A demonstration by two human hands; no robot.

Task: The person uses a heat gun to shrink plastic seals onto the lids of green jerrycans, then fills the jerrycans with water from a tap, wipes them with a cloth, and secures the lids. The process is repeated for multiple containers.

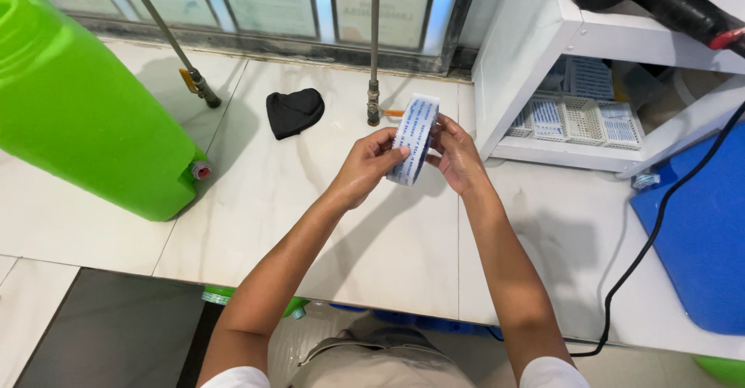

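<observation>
Hands (415, 159) hold label roll (414, 140) between them.

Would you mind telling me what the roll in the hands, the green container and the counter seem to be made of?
Roll: thin white printed film or paper; it bends between left hand and right hand.
Green container: glossy moulded plastic, going by its sheen.
Counter: polished tile, marble-veined, with visible joints.

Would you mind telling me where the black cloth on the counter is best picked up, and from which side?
Probably from above, pinching the rounded, bunched top of the black cloth. It lies limp and flat on the counter, so there is no edge to slide under. The near side is open; a metal pipe stands to its right.
</observation>
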